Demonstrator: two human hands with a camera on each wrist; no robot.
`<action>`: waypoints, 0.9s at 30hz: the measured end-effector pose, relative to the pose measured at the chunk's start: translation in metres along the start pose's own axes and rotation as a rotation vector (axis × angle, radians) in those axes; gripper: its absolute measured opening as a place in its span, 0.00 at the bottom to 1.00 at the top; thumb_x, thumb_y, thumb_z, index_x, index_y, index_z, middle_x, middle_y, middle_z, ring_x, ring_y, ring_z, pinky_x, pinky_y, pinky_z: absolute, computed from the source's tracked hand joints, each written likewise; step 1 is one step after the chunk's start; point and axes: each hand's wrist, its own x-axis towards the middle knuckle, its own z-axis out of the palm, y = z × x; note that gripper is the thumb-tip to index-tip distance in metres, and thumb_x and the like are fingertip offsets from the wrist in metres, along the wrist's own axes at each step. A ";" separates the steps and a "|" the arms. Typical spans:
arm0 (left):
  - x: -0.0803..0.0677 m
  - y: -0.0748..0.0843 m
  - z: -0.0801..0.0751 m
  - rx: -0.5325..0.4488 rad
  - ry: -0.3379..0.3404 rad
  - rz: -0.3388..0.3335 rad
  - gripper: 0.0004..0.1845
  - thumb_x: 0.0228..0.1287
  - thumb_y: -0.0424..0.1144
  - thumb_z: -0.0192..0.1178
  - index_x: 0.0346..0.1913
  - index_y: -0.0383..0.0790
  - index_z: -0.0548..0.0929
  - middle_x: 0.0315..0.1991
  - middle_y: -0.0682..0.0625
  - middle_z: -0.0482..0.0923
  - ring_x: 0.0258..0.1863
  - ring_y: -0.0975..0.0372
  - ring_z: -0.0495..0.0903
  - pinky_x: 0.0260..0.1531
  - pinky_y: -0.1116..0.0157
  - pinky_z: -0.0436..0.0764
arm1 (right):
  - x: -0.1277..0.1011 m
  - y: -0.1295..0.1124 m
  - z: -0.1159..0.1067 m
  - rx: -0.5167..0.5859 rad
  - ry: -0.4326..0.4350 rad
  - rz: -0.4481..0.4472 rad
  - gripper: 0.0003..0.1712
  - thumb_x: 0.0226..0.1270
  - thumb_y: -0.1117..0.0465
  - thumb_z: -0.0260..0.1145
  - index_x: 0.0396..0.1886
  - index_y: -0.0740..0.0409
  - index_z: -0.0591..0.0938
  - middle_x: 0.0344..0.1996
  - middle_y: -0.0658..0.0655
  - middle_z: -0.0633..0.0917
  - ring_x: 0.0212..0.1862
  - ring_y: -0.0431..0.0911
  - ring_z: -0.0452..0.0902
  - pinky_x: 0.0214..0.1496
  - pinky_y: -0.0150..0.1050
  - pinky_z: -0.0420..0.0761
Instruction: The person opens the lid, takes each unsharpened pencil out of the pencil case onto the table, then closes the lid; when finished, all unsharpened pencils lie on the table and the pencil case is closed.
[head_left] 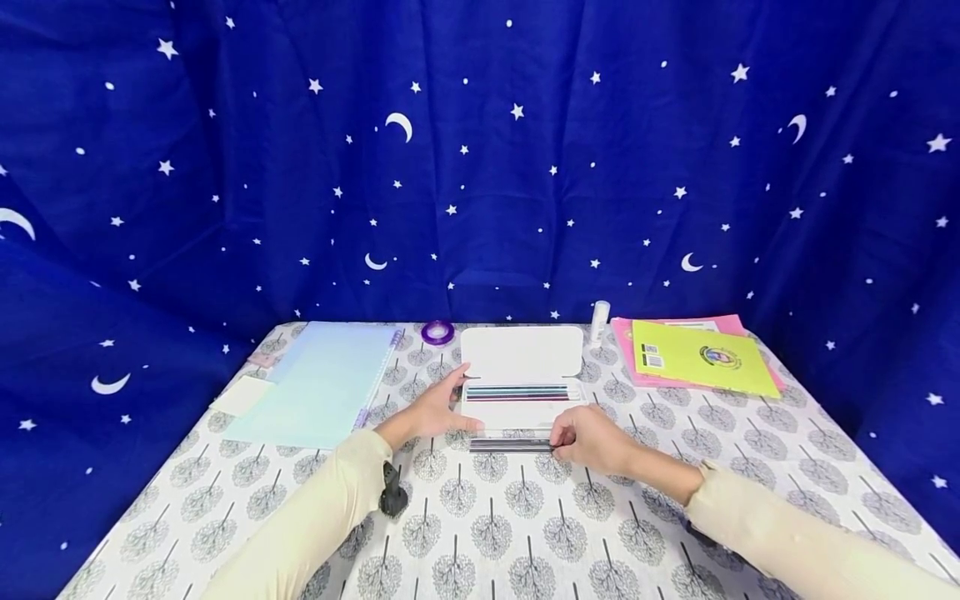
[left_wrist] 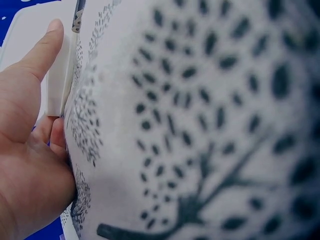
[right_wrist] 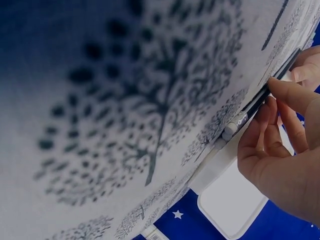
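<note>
A white pencil case (head_left: 521, 379) lies open in the middle of the table, its lid (head_left: 522, 352) flat toward the back and several pencils in its tray. My left hand (head_left: 442, 407) holds the case's left end, thumb (left_wrist: 46, 47) on the case (left_wrist: 59, 82) edge. My right hand (head_left: 592, 439) pinches the right end of a few dark pencils (head_left: 510, 445) lying on the cloth just in front of the case. In the right wrist view the fingertips (right_wrist: 290, 92) grip the dark pencils (right_wrist: 260, 100) beside the white case (right_wrist: 232, 200).
A pale blue notebook (head_left: 322, 383) and a sticky note pad (head_left: 243, 395) lie at the left. A purple tape roll (head_left: 438, 332) and a white glue stick (head_left: 599, 321) stand at the back. Yellow and pink booklets (head_left: 697, 357) sit at the right. A tree-print cloth (head_left: 487, 517) covers the table.
</note>
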 end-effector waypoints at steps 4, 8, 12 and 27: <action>-0.001 0.001 -0.001 -0.005 -0.004 0.004 0.61 0.50 0.55 0.75 0.80 0.55 0.44 0.76 0.46 0.58 0.67 0.47 0.69 0.67 0.46 0.67 | 0.001 0.002 -0.001 -0.027 0.006 -0.016 0.10 0.50 0.74 0.74 0.26 0.57 0.84 0.22 0.46 0.83 0.25 0.34 0.76 0.32 0.30 0.81; -0.001 0.003 -0.002 -0.008 -0.004 0.008 0.61 0.51 0.54 0.75 0.80 0.54 0.44 0.76 0.45 0.58 0.67 0.46 0.69 0.67 0.45 0.67 | 0.001 0.003 -0.002 -0.021 -0.001 -0.013 0.09 0.51 0.73 0.74 0.28 0.57 0.85 0.22 0.46 0.83 0.26 0.35 0.77 0.33 0.30 0.81; -0.001 0.004 -0.002 -0.012 -0.002 0.012 0.61 0.51 0.54 0.75 0.80 0.53 0.45 0.76 0.45 0.59 0.67 0.46 0.69 0.68 0.46 0.67 | 0.002 0.004 -0.004 -0.007 -0.006 -0.024 0.09 0.51 0.74 0.74 0.28 0.58 0.84 0.23 0.46 0.84 0.27 0.35 0.78 0.33 0.31 0.82; -0.001 0.003 -0.001 -0.015 0.001 0.011 0.61 0.51 0.53 0.75 0.80 0.53 0.44 0.76 0.44 0.58 0.67 0.46 0.69 0.68 0.46 0.66 | 0.011 0.002 -0.019 -0.029 0.015 -0.067 0.06 0.54 0.70 0.74 0.31 0.58 0.86 0.29 0.49 0.88 0.32 0.37 0.82 0.44 0.45 0.82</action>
